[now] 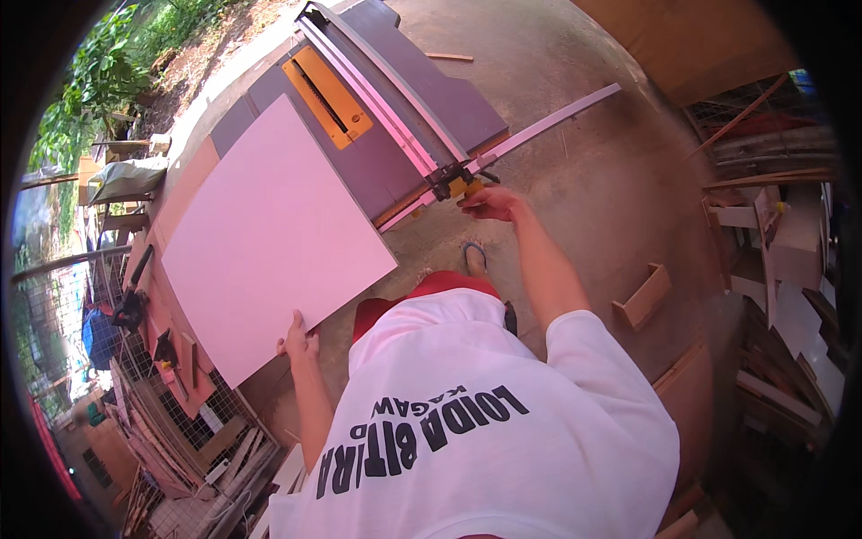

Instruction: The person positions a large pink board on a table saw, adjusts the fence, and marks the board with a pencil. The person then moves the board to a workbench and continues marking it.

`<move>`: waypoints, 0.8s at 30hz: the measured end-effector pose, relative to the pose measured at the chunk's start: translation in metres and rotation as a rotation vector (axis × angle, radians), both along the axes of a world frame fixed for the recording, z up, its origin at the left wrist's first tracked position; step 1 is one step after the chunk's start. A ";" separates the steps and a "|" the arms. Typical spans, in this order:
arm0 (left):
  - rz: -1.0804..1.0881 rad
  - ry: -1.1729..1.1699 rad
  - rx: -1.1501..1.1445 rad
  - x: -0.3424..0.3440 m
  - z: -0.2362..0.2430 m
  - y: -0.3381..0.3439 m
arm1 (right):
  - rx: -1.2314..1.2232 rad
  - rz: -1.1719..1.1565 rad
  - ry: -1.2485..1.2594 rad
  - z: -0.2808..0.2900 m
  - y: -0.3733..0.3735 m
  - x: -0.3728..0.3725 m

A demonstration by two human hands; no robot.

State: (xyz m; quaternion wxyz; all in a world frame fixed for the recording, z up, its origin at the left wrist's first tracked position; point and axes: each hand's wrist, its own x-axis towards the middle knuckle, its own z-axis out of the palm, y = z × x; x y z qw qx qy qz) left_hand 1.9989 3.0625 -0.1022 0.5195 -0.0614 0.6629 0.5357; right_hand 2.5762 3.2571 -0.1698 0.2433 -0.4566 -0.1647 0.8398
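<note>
A large pale panel [260, 242] lies angled at the left end of a table saw [404, 90]. My left hand [298, 346] grips the panel's near edge. My right hand [492, 205] is on the yellow and black locking end [460, 184] of the rip fence [364, 90] at the saw's near side, fingers curled round it and partly hidden. A yellow insert plate [346, 126] with a dark slot sits in the saw top between panel and fence. A long rail [561, 121] sticks out to the right from the fence end.
At left, a side bench [199, 391] holds black tools [130, 310], with mesh and stacked boards [135, 427] below. A wooden offcut [642, 296] lies on the concrete floor [593, 216] at right, near piled boards [777, 395]. My sandalled foot [476, 258] is below the saw.
</note>
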 end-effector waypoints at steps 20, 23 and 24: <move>0.163 0.294 -0.144 0.077 0.062 0.022 | 0.019 0.055 -0.394 0.015 0.007 -0.013; 0.139 0.292 -0.141 0.072 0.059 0.018 | 0.076 0.107 -0.581 0.050 0.005 -0.017; 0.132 0.288 -0.139 0.071 0.059 0.018 | 0.081 0.130 -0.598 0.040 0.006 -0.016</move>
